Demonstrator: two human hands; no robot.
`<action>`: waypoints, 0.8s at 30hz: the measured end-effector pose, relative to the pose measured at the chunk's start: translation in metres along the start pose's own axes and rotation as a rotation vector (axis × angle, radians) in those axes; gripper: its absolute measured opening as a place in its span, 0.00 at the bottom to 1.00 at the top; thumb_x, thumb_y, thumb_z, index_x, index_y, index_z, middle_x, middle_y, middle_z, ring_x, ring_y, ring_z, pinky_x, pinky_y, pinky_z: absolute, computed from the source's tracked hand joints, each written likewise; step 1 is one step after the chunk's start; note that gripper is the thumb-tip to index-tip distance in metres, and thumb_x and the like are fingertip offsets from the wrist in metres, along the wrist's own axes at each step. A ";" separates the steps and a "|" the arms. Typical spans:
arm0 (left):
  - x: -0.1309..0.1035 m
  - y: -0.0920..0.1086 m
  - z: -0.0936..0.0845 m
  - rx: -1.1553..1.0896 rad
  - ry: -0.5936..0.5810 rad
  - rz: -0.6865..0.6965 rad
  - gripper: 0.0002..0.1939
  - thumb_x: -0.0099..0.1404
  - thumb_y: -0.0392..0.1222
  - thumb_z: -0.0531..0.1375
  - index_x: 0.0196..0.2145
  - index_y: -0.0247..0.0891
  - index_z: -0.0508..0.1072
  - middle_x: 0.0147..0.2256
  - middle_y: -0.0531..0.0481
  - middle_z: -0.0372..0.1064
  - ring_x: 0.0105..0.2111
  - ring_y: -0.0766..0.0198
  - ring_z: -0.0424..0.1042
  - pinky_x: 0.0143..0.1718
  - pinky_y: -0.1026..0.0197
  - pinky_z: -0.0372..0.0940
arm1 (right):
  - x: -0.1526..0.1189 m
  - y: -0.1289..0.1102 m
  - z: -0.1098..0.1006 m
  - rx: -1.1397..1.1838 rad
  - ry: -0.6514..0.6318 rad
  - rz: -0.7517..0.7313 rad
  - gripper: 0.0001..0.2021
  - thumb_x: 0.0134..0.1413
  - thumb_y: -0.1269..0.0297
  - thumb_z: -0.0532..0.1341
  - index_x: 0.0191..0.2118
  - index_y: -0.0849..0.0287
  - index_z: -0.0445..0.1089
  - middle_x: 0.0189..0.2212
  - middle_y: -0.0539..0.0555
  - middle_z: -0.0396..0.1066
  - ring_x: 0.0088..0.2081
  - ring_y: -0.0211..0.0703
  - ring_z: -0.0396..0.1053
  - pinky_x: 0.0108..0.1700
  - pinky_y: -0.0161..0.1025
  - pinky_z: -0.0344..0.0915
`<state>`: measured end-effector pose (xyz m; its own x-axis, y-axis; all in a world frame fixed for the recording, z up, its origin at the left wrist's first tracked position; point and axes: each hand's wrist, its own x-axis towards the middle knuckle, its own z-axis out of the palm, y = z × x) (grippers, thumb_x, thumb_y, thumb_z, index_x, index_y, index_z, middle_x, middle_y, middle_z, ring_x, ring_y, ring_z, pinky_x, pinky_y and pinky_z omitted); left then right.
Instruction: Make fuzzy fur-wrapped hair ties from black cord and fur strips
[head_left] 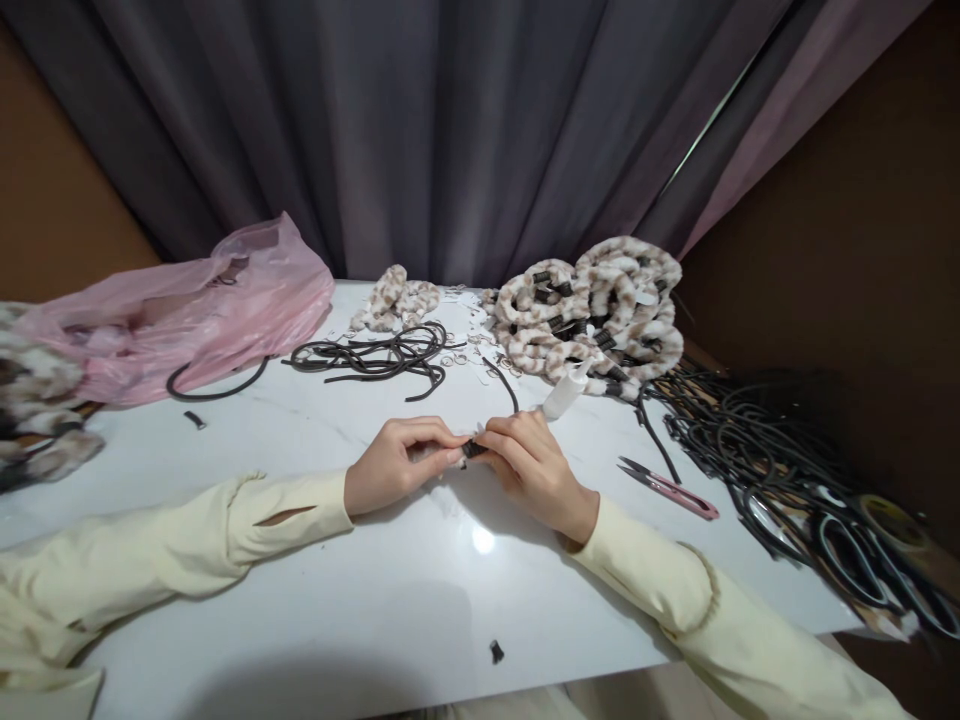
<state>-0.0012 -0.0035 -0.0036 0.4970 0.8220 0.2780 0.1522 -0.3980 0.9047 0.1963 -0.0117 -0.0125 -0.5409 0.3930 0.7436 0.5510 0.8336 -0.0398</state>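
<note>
My left hand [405,465] pinches one end of a small dark ribbed piece [472,449] between thumb and fingertips. The other end of that piece is in the closed fingers of my right hand [536,470], and both hands meet just above the white table [420,560]. A bit of something pale shows beside the left fingertips; what it is I cannot tell. Behind my right hand a black cord [504,380] rises in a curve, its lower end hidden. A white bottle [566,392] stands tilted just beyond the right knuckles.
Spotted plush rings [630,280] pile up at the back right. Pink-handled snips [675,490] lie right of my hand, near a tangle of black cords [757,440]. Loose black cords [375,352] and a pink plastic bag [202,310] lie back left. A small dark piece [496,652] sits near the front edge.
</note>
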 end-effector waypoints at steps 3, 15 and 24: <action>0.000 0.000 0.000 -0.016 0.002 -0.014 0.10 0.59 0.40 0.58 0.34 0.32 0.76 0.27 0.47 0.69 0.26 0.66 0.65 0.28 0.63 0.58 | 0.002 -0.001 -0.002 -0.008 -0.007 -0.037 0.11 0.54 0.80 0.52 0.41 0.61 0.64 0.31 0.56 0.68 0.30 0.40 0.60 0.30 0.39 0.54; 0.006 0.004 -0.001 -0.443 0.007 -0.445 0.14 0.53 0.44 0.63 0.33 0.30 0.75 0.16 0.57 0.56 0.15 0.77 0.47 0.16 0.68 0.41 | 0.002 0.001 -0.002 0.068 -0.063 -0.007 0.12 0.56 0.77 0.51 0.45 0.61 0.63 0.39 0.60 0.70 0.36 0.41 0.66 0.34 0.38 0.63; 0.012 0.001 -0.002 -0.625 0.088 -0.574 0.12 0.51 0.40 0.65 0.32 0.29 0.74 0.19 0.56 0.57 0.14 0.79 0.46 0.16 0.70 0.40 | 0.009 -0.003 -0.004 -0.005 -0.125 -0.059 0.07 0.58 0.73 0.53 0.41 0.62 0.64 0.45 0.62 0.70 0.39 0.45 0.65 0.38 0.42 0.64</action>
<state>0.0029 0.0072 0.0010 0.4146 0.8666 -0.2777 -0.1519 0.3668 0.9178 0.1925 -0.0124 -0.0031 -0.6471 0.3890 0.6557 0.5192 0.8546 0.0053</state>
